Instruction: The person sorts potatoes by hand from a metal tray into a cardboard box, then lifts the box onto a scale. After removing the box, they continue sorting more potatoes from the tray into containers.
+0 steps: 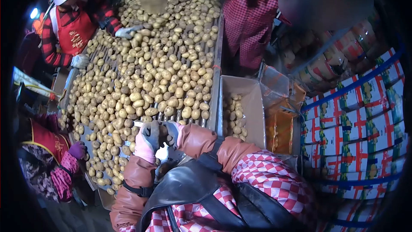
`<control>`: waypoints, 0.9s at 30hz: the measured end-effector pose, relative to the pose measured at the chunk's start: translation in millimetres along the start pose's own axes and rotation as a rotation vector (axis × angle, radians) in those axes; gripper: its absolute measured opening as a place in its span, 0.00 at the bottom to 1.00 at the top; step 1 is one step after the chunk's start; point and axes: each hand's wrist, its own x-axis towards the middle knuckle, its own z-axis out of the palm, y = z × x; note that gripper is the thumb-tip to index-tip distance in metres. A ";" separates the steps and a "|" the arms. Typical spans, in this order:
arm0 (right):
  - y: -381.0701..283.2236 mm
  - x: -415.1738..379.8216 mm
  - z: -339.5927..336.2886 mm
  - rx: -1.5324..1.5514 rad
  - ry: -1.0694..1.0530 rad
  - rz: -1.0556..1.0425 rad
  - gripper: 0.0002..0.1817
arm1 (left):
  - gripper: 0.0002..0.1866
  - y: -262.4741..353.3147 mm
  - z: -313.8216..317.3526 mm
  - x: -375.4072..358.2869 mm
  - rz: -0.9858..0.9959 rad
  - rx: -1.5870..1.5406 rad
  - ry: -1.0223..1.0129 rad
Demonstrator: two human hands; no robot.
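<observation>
My left hand (150, 134), in a grey glove with a pink cuff, is curled at the near end of a slatted sorting conveyor (165, 116). My right hand (171, 132), gloved in grey too, meets it from the right with its fingers bent inward. Between the two hands is a dark patch; I cannot tell what they hold. Loose potatoes (137, 96) cover most of the conveyor in front of both hands. A bright, pale metal surface (165, 154) shows just below my wrists.
A cardboard box (243, 87) with potatoes stands right of the conveyor. Printed cartons (354, 122) are stacked further right behind blue straps. One person in a red apron (75, 34) reaches over the potatoes at upper left; another's purple glove (77, 150) is at the left edge.
</observation>
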 end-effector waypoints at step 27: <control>-73.5 -5.6 11.1 -0.416 -0.322 -0.273 0.25 | 0.29 -91.0 -54.0 5.3 -0.355 -0.242 0.143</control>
